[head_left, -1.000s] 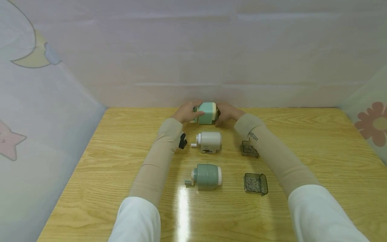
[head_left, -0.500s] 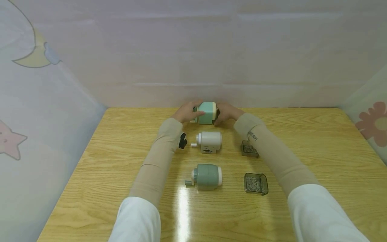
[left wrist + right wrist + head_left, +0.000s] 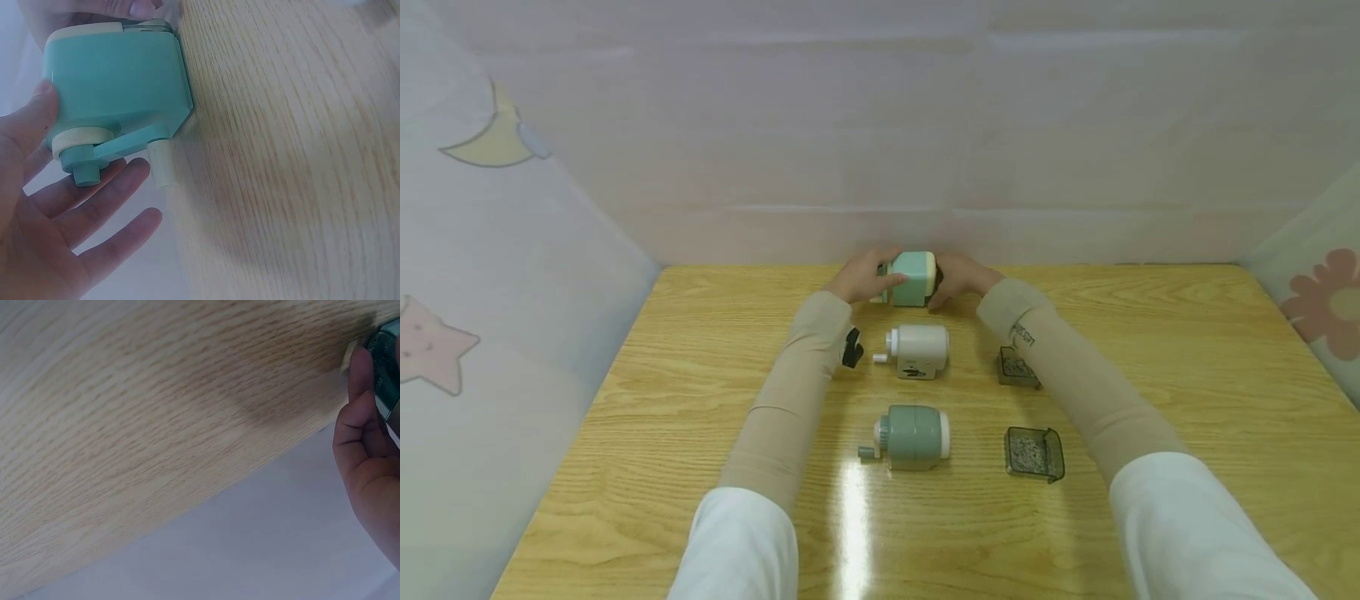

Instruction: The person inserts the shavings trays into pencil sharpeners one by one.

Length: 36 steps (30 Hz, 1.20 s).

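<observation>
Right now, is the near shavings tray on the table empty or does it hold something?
Not empty. The near shavings tray stands out of its sharpener on the table, and grey speckled shavings cover its floor in the head view.

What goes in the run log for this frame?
left hand holds mint sharpener | right hand holds its other end | on table

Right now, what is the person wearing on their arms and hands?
Both hands, the left hand and the right hand, are bare, with no gloves. Each forearm wears a snug beige arm sleeve, and the right one has small dark lettering near the wrist. Above these come wide white sleeves. A small black piece sits at the left wrist.
</observation>
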### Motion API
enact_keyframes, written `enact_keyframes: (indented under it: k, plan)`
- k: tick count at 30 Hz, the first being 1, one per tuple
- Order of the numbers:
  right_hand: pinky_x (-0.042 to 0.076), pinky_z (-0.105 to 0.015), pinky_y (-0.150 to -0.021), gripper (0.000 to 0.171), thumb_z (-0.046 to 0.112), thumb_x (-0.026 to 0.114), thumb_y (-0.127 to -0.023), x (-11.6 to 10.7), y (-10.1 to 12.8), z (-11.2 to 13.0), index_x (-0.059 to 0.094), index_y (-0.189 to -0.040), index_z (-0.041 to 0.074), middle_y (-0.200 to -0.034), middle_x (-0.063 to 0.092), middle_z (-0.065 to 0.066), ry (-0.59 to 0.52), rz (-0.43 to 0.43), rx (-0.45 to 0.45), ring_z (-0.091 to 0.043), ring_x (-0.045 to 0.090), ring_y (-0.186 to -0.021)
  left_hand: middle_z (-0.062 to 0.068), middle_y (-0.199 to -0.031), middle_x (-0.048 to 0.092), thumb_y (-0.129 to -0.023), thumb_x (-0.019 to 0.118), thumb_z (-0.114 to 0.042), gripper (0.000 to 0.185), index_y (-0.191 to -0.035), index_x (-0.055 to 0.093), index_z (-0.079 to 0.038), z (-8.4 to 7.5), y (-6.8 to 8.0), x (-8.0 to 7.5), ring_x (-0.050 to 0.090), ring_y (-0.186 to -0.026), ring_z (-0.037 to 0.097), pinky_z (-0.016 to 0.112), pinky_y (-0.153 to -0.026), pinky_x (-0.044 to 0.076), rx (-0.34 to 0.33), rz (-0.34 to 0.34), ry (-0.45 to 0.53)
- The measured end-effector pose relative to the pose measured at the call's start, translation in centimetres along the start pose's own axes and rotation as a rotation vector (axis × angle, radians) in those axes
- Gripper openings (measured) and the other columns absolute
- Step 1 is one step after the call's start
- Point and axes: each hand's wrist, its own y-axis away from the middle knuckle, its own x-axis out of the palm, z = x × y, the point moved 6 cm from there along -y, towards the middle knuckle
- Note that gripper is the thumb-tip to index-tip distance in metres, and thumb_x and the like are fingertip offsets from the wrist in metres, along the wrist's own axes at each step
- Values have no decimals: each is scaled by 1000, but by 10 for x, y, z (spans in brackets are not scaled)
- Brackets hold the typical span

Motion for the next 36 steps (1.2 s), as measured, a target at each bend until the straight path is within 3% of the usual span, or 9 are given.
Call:
enact_keyframes:
  k: [10, 19, 28, 34, 36]
  plan:
    - [37, -44, -98, 67, 16, 81, -69, -1, 1, 4, 47, -124, -2, -117, 54, -20, 0, 6, 3, -33, 49, -109, 10, -143, 34, -91, 54, -35, 62, -144, 28, -13, 3, 0, -1, 35, -127, 24, 36, -103, 32, -3, 5, -14]
    - [41, -45, -91, 77, 32, 87, -57, 16, -43, -35, 52, -119, 5, -110, 58, -14, 24, -17, -47, -30, 53, -101, 11, -141, 37, -91, 55, -33, 61, -143, 29, -13, 3, 2, -1, 39, -124, 24, 35, -101, 35, 1, 0, 2]
    - [42, -45, -92, 69, 14, 80, -69, 5, -1, -5, 45, -127, -1, -118, 52, -21, -37, 9, 17, -35, 49, -107, 10, -142, 36, -92, 53, -33, 61, -144, 28, -14, -2, 1, 3, 39, -124, 24, 36, -101, 35, 0, 21, 4]
    - [47, -42, -84, 64, 8, 77, -72, 0, 10, 1, 44, -126, -3, -118, 52, -22, -55, 10, 76, -34, 52, -101, 10, -143, 34, -92, 53, -31, 60, -143, 29, -11, -6, -4, 2, 34, -128, 25, 36, -104, 30, 19, 32, -38]
    - [46, -42, -85, 62, 12, 76, -73, -2, 12, 1, 45, -125, -4, -117, 52, -21, -34, -3, 95, -33, 52, -100, 11, -143, 35, -93, 53, -31, 59, -143, 29, -10, -6, -5, 2, 35, -128, 26, 36, -105, 30, 26, 33, -64]
